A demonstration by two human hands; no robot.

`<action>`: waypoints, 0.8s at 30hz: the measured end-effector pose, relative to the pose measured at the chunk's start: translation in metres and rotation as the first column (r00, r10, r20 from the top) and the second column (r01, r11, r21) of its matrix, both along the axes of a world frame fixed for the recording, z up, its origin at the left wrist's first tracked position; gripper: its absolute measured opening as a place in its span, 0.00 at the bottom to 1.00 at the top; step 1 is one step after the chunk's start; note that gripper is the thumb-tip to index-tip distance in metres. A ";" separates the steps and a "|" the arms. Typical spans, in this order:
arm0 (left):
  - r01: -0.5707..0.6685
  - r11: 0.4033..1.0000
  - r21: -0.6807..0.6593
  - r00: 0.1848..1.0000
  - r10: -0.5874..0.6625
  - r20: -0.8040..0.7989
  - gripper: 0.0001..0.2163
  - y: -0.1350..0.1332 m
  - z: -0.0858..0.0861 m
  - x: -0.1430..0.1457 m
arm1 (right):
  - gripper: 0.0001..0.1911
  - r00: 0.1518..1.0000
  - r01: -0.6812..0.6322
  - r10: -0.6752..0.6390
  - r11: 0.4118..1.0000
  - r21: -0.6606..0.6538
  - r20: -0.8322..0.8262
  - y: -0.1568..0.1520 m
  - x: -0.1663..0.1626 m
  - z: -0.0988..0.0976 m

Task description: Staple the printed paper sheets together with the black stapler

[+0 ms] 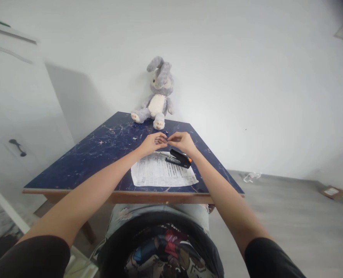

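My left hand point(153, 142) and my right hand point(182, 141) meet fingertip to fingertip above the dark blue marbled table point(81, 158). Both are pinched together on something tiny that I cannot make out. Just below my right hand lies a black stapler point(178, 158) with an orange tip, resting on the top right corner of a printed paper sheet point(160, 173). The sheet lies flat near the table's front edge.
A grey and white plush rabbit point(157, 94) sits at the table's far edge against the white wall. A white cabinet point(15, 127) with a dark handle stands at the left. On the grey floor at the right lie a clear plastic bottle point(251, 177) and a small cardboard piece point(332, 191).
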State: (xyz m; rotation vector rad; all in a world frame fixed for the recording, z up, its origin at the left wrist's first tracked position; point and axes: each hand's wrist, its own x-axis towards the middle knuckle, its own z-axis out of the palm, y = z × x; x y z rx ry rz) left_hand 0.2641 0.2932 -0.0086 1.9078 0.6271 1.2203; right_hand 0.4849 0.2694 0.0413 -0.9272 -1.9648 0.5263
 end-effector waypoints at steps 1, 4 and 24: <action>-0.016 1.000 -0.007 1.000 0.016 0.014 0.22 0.002 -0.001 0.000 | 0.09 1.000 -0.018 0.018 1.000 -0.020 -0.010 -0.001 -0.004 0.000; -0.049 0.999 -0.008 0.999 0.049 0.015 0.20 0.004 -0.001 -0.002 | 0.10 0.997 -0.049 0.046 0.996 -0.070 -0.054 -0.001 -0.008 -0.003; 0.015 0.966 0.258 0.898 0.100 -0.428 0.12 -0.006 0.007 -0.012 | 0.12 1.000 -0.009 0.010 0.999 -0.041 0.015 -0.001 0.048 -0.039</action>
